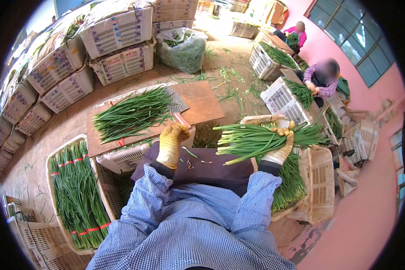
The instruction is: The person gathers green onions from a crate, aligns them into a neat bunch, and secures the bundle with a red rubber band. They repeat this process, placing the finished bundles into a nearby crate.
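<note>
My right hand, in a yellow-coated work glove, grips a bunch of green garlic chives, its pale stem ends pointing left. The bunch hangs over a crate of loose chives. My left hand, gloved alike, is raised above my lap with its fingers curled in; nothing shows plainly between them. Just beyond it lies a cleaver with a wide blade, its handle towards me. The blade rests on a wooden board beside a heap of chives. Red ties lie by the board's near edge.
Tied chive bundles fill a crate at my left. Stacked plastic crates line the far left, near a clear bag of trimmings. Two people sit at crates along the pink wall. Leaf scraps litter the floor.
</note>
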